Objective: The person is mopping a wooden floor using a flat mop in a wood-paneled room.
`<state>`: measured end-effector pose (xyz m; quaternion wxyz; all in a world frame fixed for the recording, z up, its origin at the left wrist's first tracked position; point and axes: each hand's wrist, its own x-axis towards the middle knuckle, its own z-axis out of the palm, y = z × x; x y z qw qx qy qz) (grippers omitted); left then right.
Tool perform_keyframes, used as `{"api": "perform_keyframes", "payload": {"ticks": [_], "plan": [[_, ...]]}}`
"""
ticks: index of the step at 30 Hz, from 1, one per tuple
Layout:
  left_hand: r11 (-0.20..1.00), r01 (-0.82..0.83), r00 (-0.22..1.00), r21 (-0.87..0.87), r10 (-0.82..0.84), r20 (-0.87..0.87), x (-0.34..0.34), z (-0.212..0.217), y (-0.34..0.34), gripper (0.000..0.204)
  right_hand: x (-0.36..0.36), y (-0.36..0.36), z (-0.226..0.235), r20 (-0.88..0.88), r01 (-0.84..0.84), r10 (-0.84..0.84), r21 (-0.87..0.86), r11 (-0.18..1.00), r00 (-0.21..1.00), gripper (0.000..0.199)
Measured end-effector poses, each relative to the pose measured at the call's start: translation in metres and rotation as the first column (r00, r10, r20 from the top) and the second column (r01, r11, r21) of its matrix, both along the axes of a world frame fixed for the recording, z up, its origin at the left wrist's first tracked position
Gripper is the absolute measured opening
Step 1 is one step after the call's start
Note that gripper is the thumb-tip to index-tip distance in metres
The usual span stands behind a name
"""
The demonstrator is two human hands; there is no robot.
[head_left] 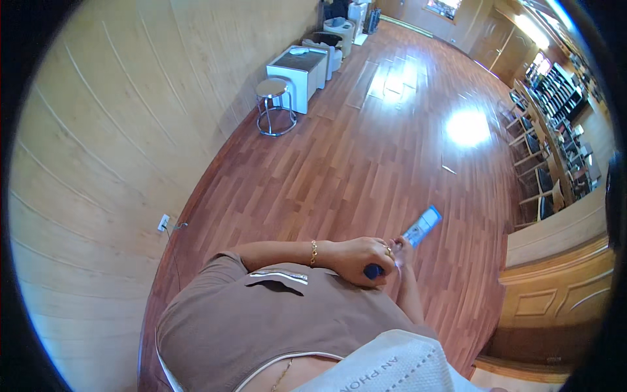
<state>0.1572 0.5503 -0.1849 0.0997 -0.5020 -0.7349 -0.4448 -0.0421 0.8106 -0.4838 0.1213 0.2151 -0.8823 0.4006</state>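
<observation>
Blue at its round lower end and pale blue-white along its flat body, a slim tube (pixel 418 230) is gripped low of centre in the frame, just right of the middle. The left hand (pixel 359 259) is seen closed around the tube's dark blue cap, its fingers (pixel 385 251) curled over it. The right hand (pixel 401 250) is mostly hidden behind the left one; only a bit of it is seen touching the tube just above the cap, and whether its fingers are wrapped round it cannot be told. The tube's long axis runs from the cap at lower left up to its flat end at upper right, away from the body. A gold bracelet (pixel 314 253) is worn on the left wrist. Beneath lies a reddish wood floor (pixel 366 157); a round metal stool (pixel 274 104) stands well apart at upper left, beside a white cabinet (pixel 299 70).
</observation>
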Motion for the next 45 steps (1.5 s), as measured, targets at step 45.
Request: {"api": "perform_keyframes", "payload": {"ticks": [45], "plan": [[0.740,-0.420,0.836,-0.526,0.541,0.094,-0.039,-0.028,0.176,0.021,0.239,0.145,0.459,-0.600,-0.513,0.280,-0.260,0.818,0.750,0.059]]}}
